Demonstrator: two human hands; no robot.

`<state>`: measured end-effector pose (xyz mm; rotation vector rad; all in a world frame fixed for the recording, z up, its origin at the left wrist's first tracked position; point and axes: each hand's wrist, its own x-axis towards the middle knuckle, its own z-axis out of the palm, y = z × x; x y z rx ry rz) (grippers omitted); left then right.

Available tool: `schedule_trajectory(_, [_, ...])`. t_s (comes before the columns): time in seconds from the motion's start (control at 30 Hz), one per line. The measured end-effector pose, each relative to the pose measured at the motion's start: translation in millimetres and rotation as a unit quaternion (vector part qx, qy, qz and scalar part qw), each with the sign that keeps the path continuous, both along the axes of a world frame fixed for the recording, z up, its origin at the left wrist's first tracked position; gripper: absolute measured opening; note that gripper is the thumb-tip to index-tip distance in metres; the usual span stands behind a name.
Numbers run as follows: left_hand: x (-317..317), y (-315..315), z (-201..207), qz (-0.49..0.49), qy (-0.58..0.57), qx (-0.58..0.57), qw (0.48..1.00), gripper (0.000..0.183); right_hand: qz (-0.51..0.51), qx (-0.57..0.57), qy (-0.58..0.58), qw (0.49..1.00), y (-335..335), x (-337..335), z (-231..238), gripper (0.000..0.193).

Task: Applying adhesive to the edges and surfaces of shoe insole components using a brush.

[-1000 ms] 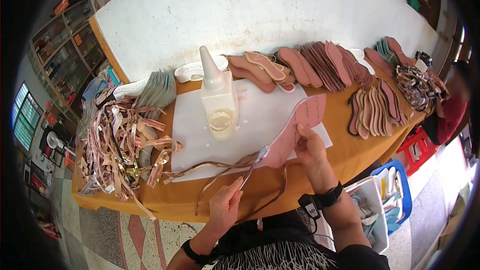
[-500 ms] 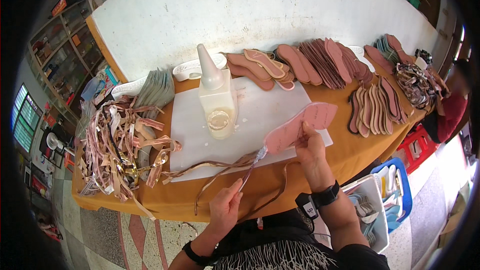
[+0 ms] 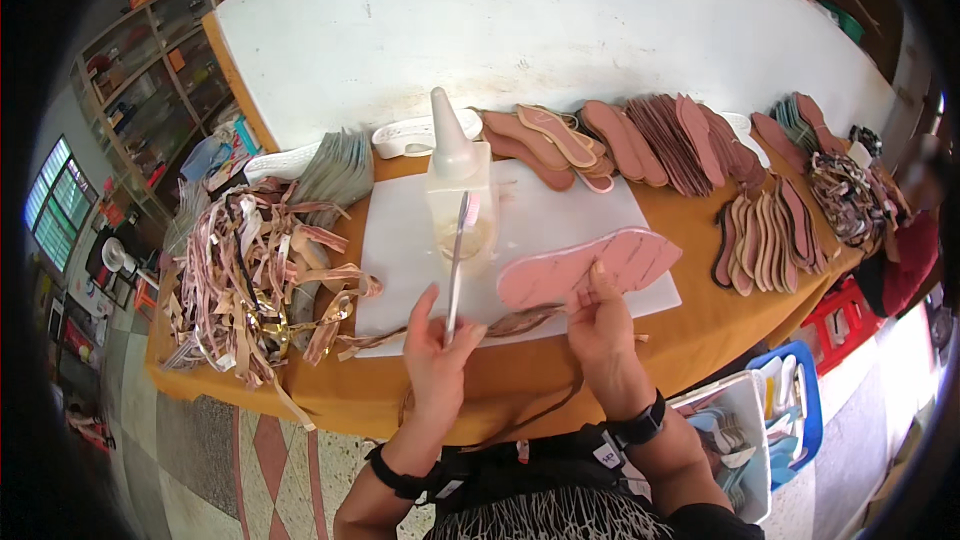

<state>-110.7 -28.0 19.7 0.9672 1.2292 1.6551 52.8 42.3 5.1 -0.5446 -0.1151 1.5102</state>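
My left hand (image 3: 438, 350) grips the handle of a toothbrush-like brush (image 3: 457, 265), held upright with its bristles at the top. The brush head overlaps, in view, a cream plastic glue pot (image 3: 460, 180) with a tall grey cone on top and a round opening low at its front. In my right hand (image 3: 603, 340) is a pink shoe insole (image 3: 585, 270), pinched near its lower edge with the thumb on top. The insole is tilted above a white board (image 3: 395, 230). A long brown strap (image 3: 520, 324) lies along the board's near edge, partly hidden behind my hands.
A tangled heap of pink, tan and gold straps (image 3: 235, 280) lies on the left of the orange tablecloth (image 3: 690, 350). Stacked insoles (image 3: 665, 145) and white soles (image 3: 400, 135) line the white wall. More insoles (image 3: 765, 240) lie at right. Bins (image 3: 755, 440) stand below, near a red stool (image 3: 838, 325).
My left hand has lifted the brush off the insole and swung it upright beside the glue pot. The insole in my right hand has turned flatter and shifted slightly.
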Motion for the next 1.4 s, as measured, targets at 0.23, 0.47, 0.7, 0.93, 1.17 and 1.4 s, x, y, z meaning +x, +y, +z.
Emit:
schedule_trajectory(0.23, [11.8,25.0,17.8,0.024,-0.106,0.096,0.989,0.048,0.229,0.043,0.028,0.972,-21.1,-13.6,3.7,0.021])
schedule_trajectory(0.47, [-36.3,34.1,48.7,-0.047,0.015,0.089,0.995,0.046,0.26,0.296,-0.506,0.767,-58.8,6.8,35.8,0.028])
schedule_trajectory(0.7, [-37.6,38.7,65.4,-0.172,0.075,0.066,0.98,0.047,0.126,0.389,-0.767,0.494,-7.0,44.3,80.5,0.031])
schedule_trajectory(0.93, [-37.3,46.3,53.8,-0.033,0.288,0.107,0.951,0.04,0.377,0.234,-0.589,0.676,8.0,47.0,52.9,0.009])
schedule_trajectory(1.17, [-40.2,35.9,38.1,-0.035,0.41,0.207,0.888,0.027,0.355,0.117,-0.441,0.816,3.5,64.8,28.7,0.014])
schedule_trajectory(1.4, [-32.9,41.5,40.8,-0.029,0.49,0.224,0.842,0.027,0.348,0.123,-0.363,0.855,-2.0,64.5,26.5,0.01])
